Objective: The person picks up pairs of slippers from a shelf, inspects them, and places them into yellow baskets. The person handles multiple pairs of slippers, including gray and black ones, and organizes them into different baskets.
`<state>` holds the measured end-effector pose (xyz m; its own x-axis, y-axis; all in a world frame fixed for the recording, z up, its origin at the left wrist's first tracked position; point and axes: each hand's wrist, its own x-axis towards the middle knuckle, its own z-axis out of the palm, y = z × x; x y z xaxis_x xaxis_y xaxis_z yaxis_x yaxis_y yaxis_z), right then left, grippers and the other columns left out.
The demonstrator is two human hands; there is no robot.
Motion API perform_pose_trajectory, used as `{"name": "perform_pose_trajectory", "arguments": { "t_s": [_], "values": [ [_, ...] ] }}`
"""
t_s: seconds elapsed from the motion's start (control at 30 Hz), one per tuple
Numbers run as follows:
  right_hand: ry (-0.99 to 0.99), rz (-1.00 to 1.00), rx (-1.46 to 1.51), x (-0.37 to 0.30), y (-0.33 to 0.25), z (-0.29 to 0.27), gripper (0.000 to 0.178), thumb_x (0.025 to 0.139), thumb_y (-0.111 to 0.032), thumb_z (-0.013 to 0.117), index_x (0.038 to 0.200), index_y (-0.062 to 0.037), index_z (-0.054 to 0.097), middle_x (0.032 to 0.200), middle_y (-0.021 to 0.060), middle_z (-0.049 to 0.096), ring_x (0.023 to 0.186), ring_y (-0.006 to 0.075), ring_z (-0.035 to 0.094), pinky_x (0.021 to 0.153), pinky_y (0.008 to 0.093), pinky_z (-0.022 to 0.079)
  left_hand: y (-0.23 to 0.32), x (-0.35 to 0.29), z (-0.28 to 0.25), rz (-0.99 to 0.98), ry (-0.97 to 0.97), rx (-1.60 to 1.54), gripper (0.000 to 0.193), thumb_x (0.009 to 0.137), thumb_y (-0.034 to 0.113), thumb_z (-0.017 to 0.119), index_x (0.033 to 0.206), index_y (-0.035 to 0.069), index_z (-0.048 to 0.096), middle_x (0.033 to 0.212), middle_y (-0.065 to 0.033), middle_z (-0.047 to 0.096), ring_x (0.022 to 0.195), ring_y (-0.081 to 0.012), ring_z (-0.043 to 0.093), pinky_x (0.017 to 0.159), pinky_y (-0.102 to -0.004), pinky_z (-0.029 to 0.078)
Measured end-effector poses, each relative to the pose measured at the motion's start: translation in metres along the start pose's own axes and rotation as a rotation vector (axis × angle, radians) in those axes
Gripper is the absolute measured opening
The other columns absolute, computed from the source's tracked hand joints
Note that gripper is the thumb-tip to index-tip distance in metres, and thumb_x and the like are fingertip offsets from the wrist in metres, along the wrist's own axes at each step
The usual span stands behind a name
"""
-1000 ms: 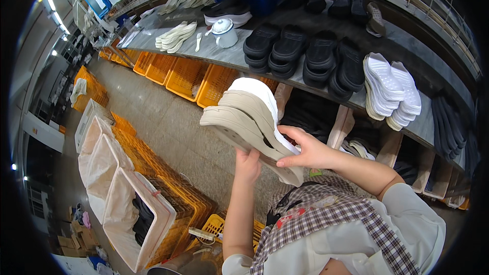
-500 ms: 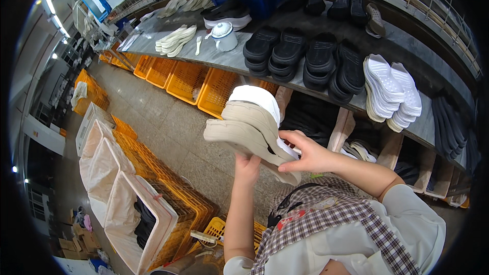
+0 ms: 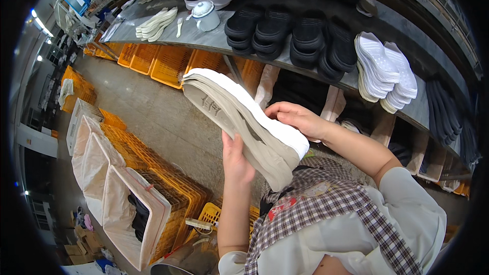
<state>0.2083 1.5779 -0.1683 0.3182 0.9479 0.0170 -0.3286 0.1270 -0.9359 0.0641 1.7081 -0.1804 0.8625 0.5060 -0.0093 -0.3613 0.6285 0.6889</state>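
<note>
In front of my body is a small stack of shoe soles, tilted on edge. Beige soles [image 3: 239, 127] lie on the left side of it, with a white sole [image 3: 254, 109] against their upper right face. My left hand [image 3: 237, 160] grips the beige soles from below, thumb along their side and the other fingers partly hidden. Against the outer edge of the white sole rest the bent fingers of my right hand [image 3: 300, 119]; its fingertips are partly hidden there.
A grey bench [image 3: 216, 40] carries black soles [image 3: 308, 38], white soles [image 3: 379, 66], cream soles [image 3: 157, 24] and a lidded enamel mug [image 3: 206, 16]. Orange crates [image 3: 173, 65] stand beneath it. To my left are stacked crates [image 3: 175, 193] and a cloth-lined bin [image 3: 158, 224] with black pieces inside.
The stack has turned, so its length and the white sole's side now show. My right hand has shifted up along the white sole. The whole view has moved slightly.
</note>
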Motion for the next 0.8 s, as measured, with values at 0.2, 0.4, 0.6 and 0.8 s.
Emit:
{"name": "perform_pose_trajectory", "arguments": {
  "t_s": [0.2, 0.4, 0.6, 0.8],
  "values": [
    [-0.024, -0.021, 0.063, -0.002, 0.006, 0.005, 0.04, 0.093, -0.019, 0.053, 0.128, -0.0007, 0.045, 0.126, 0.0112, 0.051, 0.116, 0.0157, 0.049, 0.099, 0.0309, 0.04, -0.006, 0.002, -0.008, -0.02, -0.012, -0.004, 0.051, 0.097, 0.032, 0.045, 0.139, 0.007, 0.027, 0.128, -0.0139, 0.048, 0.115, -0.0251, 0.052, 0.094, -0.0397, 0.05],
    [0.005, -0.008, 0.052, -0.004, 0.005, 0.002, 0.037, 0.094, -0.018, 0.051, 0.127, -0.0021, 0.046, 0.126, 0.0104, 0.052, 0.116, 0.0168, 0.049, 0.099, 0.0316, 0.04, -0.014, 0.007, -0.01, -0.093, -0.007, -0.087, 0.049, 0.097, 0.026, 0.046, 0.138, 0.008, 0.028, 0.129, -0.0135, 0.046, 0.114, -0.0244, 0.053, 0.093, -0.0395, 0.049],
    [0.014, 0.004, 0.076, -0.005, 0.002, -0.002, 0.036, 0.094, -0.016, 0.05, 0.127, -0.002, 0.046, 0.126, 0.0104, 0.052, 0.117, 0.0172, 0.049, 0.099, 0.0319, 0.04, -0.019, 0.011, -0.006, -0.104, -0.02, -0.097, 0.051, 0.096, 0.028, 0.049, 0.137, 0.007, 0.028, 0.128, -0.0154, 0.047, 0.113, -0.0253, 0.054, 0.093, -0.0405, 0.05],
    [-0.013, -0.05, 0.041, -0.006, 0.001, -0.006, 0.035, 0.094, -0.016, 0.05, 0.126, -0.0025, 0.046, 0.129, 0.0106, 0.049, 0.12, 0.0179, 0.047, 0.101, 0.0328, 0.038, -0.021, 0.013, 0.001, -0.086, -0.013, -0.037, 0.058, 0.094, 0.038, 0.051, 0.135, 0.003, 0.03, 0.124, -0.018, 0.05, 0.109, -0.0266, 0.056, 0.089, -0.0395, 0.052]
  ]
}}
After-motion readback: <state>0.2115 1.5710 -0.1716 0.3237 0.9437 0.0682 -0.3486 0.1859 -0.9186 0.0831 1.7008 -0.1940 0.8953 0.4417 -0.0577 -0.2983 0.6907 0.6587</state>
